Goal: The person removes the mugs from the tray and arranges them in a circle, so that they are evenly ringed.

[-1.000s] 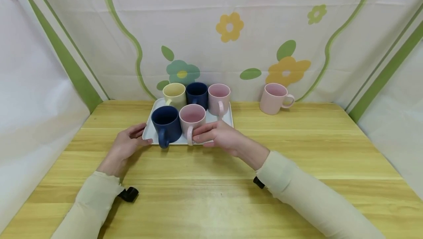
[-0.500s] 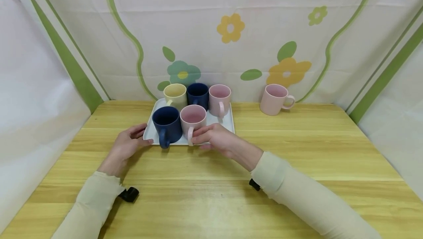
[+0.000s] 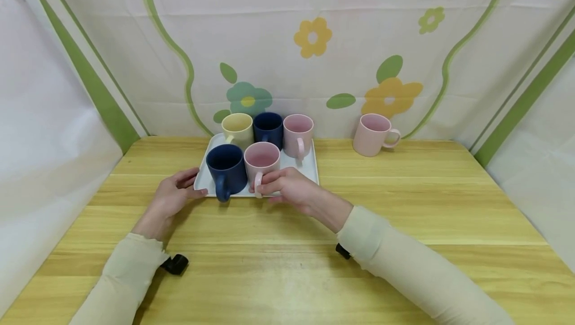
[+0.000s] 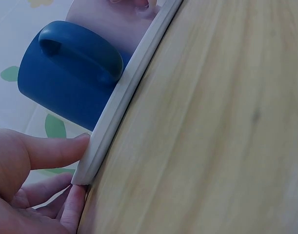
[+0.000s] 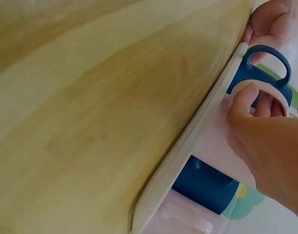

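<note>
My right hand (image 3: 292,190) holds the handle of the front pink mug (image 3: 252,172), which stands upright on a white rectangular tray (image 3: 310,166). In the right wrist view the thumb lies on the mug handle (image 5: 266,87), with fingertips showing through its loop. At the tray's front left corner, my left hand (image 3: 172,196) grips the rim; its thumb (image 4: 61,152) presses on the edge while other fingers are at the corner's side. Beside the held mug stands a navy mug (image 3: 231,177), handle toward me. Behind them are a cream mug (image 3: 244,139), another navy mug (image 3: 275,138) and another pink mug (image 3: 294,144).
A separate pink mug (image 3: 366,143) stands on the wooden table (image 3: 287,265) at the back right, its handle pointing right. Behind the table hangs a white cloth (image 3: 341,65) printed with flowers. The tray's mugs stand close together near that cloth.
My right hand has shifted slightly left, and its fingers have closed further around the pink mug's handle. The left hand, the tray and the mugs look unmoved.
</note>
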`<action>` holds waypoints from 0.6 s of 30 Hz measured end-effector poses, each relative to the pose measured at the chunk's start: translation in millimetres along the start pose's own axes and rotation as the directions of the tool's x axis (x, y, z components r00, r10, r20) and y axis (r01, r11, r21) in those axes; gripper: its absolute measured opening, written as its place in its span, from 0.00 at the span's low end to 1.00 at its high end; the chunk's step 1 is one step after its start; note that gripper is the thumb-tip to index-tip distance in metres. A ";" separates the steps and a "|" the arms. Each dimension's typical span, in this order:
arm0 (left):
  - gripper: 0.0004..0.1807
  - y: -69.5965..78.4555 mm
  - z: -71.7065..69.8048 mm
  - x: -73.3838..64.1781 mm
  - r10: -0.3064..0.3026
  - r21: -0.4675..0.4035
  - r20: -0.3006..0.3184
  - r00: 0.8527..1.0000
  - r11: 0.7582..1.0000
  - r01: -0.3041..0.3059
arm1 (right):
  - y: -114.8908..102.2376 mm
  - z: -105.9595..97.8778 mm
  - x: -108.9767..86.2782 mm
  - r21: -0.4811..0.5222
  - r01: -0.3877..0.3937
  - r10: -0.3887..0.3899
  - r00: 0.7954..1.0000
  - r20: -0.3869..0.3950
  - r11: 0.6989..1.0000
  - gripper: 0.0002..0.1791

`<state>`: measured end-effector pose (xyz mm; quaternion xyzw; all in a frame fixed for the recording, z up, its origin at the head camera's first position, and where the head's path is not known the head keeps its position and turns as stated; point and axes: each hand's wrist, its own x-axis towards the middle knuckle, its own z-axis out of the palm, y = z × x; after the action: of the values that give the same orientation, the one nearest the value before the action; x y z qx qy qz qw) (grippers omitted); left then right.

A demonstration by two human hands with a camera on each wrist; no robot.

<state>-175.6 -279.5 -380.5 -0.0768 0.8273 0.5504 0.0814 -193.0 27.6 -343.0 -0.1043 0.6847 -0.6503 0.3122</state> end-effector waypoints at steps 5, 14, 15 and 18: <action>0.45 -0.8 0.5 0.9 -0.005 0.009 0.005 1.000 1.000 0.005 | 3.0 -0.5 3.2 -0.029 0.015 -0.015 1.000 0.020 0.999 0.15; 0.45 -2.0 -0.1 4.7 -0.020 0.001 0.003 1.000 1.000 0.020 | 5.3 -4.1 9.4 0.003 0.007 -0.007 0.998 0.062 1.000 0.14; 0.45 -2.0 -0.4 4.5 -0.019 0.004 0.005 1.000 1.000 0.019 | 5.0 -4.7 9.9 0.013 0.002 -0.003 0.998 0.069 1.000 0.14; 0.46 -1.5 -0.9 3.9 -0.020 0.009 0.006 1.000 1.000 0.020 | 4.2 -6.0 10.9 0.036 -0.014 0.011 0.996 0.088 0.999 0.15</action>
<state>-179.1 -281.1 -382.4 -0.0830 0.8287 0.5462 0.0899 -203.8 27.1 -350.4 -0.1230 0.6588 -0.6556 0.3479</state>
